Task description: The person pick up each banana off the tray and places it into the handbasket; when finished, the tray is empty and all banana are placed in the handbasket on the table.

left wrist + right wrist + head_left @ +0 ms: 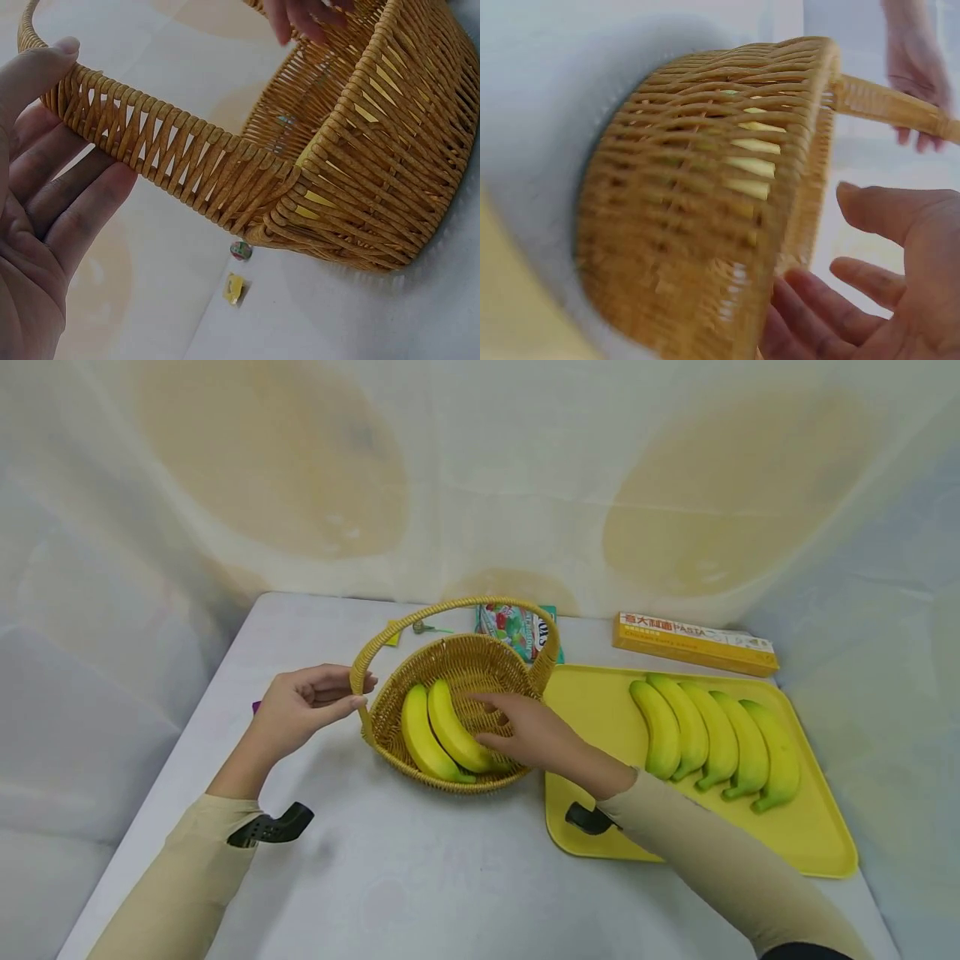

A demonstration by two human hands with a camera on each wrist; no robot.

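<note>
A wicker basket (459, 787) with a tall arched handle (480, 602) stands near the middle of the table. Two yellow bananas (423, 735) lie side by side within it, green stem ends toward the front. My left hand (296, 706) holds the handle's left side, thumb on one face and fingers behind it, as the handle (172, 142) shows in the left wrist view. Over the basket's right side is my right hand (536, 727), its fingers spread and loosely bent. In the right wrist view, that hand (877, 277) has fingertips right at the rim and holds nothing.
To the right lies a yellow tray (592, 693) with several bananas (716, 735) in a row. Behind it is a pasta box (693, 643). A colourful candy bag (498, 620), a small round-headed item (420, 627) and a yellow piece (393, 637) sit behind the basket.
</note>
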